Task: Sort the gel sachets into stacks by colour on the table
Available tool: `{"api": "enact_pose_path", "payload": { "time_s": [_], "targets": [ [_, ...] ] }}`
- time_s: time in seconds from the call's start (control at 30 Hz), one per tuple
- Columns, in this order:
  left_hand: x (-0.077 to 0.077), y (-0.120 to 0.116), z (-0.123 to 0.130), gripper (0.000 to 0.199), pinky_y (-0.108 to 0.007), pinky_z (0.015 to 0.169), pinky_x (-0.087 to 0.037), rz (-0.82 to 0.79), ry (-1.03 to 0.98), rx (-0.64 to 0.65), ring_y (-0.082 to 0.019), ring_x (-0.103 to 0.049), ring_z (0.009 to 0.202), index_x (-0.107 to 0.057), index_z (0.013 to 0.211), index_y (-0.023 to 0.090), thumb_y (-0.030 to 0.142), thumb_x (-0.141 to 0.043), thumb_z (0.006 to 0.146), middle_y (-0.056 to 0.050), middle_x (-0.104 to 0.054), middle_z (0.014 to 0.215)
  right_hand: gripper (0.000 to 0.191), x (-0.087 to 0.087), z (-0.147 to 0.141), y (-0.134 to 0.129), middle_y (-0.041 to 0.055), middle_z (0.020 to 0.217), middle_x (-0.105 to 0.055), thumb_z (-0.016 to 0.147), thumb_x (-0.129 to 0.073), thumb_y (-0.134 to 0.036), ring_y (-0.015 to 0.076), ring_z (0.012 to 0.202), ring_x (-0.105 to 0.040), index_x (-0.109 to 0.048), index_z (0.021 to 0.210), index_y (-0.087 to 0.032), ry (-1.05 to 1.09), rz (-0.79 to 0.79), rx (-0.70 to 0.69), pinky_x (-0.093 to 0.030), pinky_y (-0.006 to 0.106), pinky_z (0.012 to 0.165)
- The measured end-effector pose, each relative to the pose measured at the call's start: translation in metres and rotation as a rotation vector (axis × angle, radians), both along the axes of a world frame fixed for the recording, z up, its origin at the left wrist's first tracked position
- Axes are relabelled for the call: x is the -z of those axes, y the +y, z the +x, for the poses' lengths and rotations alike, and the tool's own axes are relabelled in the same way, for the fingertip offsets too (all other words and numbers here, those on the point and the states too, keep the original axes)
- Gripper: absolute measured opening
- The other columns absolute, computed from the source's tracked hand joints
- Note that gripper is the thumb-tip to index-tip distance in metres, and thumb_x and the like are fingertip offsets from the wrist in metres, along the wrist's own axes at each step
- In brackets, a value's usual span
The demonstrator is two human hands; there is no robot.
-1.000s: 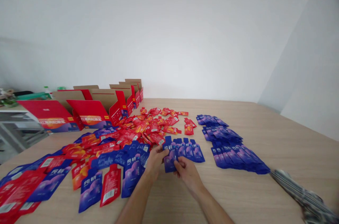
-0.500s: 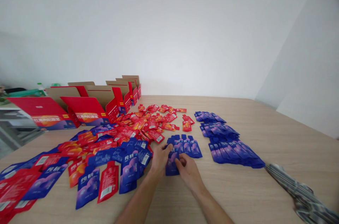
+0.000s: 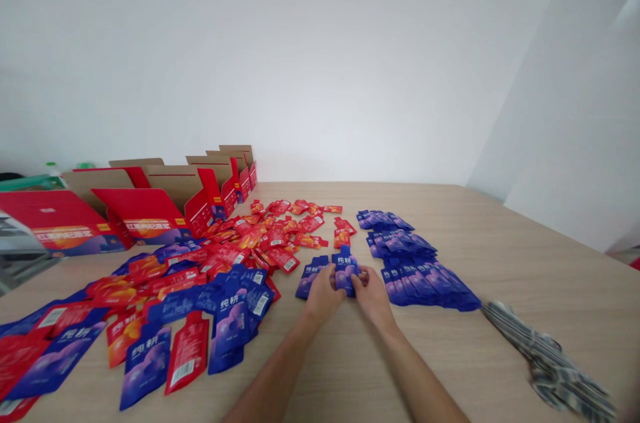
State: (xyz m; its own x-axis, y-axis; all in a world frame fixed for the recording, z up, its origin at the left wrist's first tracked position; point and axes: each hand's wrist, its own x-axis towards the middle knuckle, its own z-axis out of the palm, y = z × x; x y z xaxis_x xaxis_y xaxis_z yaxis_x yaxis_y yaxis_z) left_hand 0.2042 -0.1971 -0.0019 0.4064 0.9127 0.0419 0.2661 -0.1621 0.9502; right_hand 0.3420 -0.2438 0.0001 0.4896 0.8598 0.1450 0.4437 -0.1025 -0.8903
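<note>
Both hands are closed on a blue-purple pouch (image 3: 345, 268) with a short spout-like top and white lettering. My left hand (image 3: 325, 296) pinches its left lower edge, and my right hand (image 3: 373, 296) grips the right side. Whether more pouches lie beneath it is hidden. Behind my left hand, a few overlapping blue pouches (image 3: 309, 276) lie on the table. Right of my right hand, overlapping blue pouches (image 3: 425, 283) form a fanned row, with two similar rows (image 3: 400, 244) behind it. Loose red pouches (image 3: 343, 236) lie just beyond the held one.
A mixed heap of red and blue pouches (image 3: 230, 310) spreads over the left of the wooden table (image 3: 320, 370). Open red cartons (image 3: 145, 216) stand in a line at the back left. A striped cloth bundle (image 3: 545, 356) lies at the right. A white wall rises behind.
My hands have moved right and away from me, carrying the blue pouch to the right part of the small row. The view has turned slightly right.
</note>
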Motion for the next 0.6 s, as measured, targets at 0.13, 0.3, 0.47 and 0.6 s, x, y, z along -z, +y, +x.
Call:
{"api": "enact_pose_path", "payload": {
  "time_s": [0.13, 0.3, 0.47, 0.6],
  "targets": [
    [0.016, 0.007, 0.018, 0.061, -0.035, 0.104, -0.043, 0.143, 0.244, -0.066, -0.026, -0.055, 0.124, -0.051, 0.135, 0.013, 0.015, -0.060, 0.075, -0.016, -0.056, 0.137, 0.039, 0.017, 0.006, 0.006, 0.0104, 0.114, -0.069, 0.083, -0.045, -0.020, 0.0220, 0.105, -0.065, -0.062, 0.118, -0.016, -0.229, 0.007, -0.015, -0.047, 0.033, 0.096],
    [0.023, 0.002, 0.025, 0.054, -0.040, 0.116, -0.028, 0.335, 0.465, -0.004, -0.026, -0.039, 0.137, -0.052, 0.135, 0.011, 0.016, -0.048, 0.082, -0.016, -0.048, 0.145, 0.055, 0.034, 0.009, 0.003, 0.0149, 0.126, -0.065, 0.066, -0.049, -0.005, 0.0274, 0.119, -0.056, -0.067, 0.118, -0.011, -0.594, -0.064, -0.043, -0.036, 0.037, 0.107],
    [0.018, -0.006, 0.019, 0.056, -0.051, 0.112, -0.026, 0.442, 0.593, 0.047, -0.034, -0.036, 0.135, -0.053, 0.136, 0.017, 0.026, -0.051, 0.081, -0.014, -0.049, 0.145, 0.055, 0.035, 0.011, -0.003, 0.0135, 0.128, -0.064, 0.070, -0.054, -0.011, 0.0298, 0.121, -0.053, -0.064, 0.125, -0.016, -0.650, -0.132, -0.072, -0.036, 0.040, 0.104],
    [0.020, -0.010, 0.017, 0.058, -0.055, 0.112, -0.022, 0.465, 0.658, 0.052, -0.038, -0.027, 0.140, -0.054, 0.136, 0.020, 0.026, -0.053, 0.079, -0.013, -0.043, 0.150, 0.056, 0.038, 0.010, -0.008, 0.0151, 0.134, -0.059, 0.073, -0.054, -0.014, 0.0330, 0.123, -0.050, -0.062, 0.128, -0.013, -0.672, -0.178, -0.069, -0.038, 0.042, 0.102]
  ]
}}
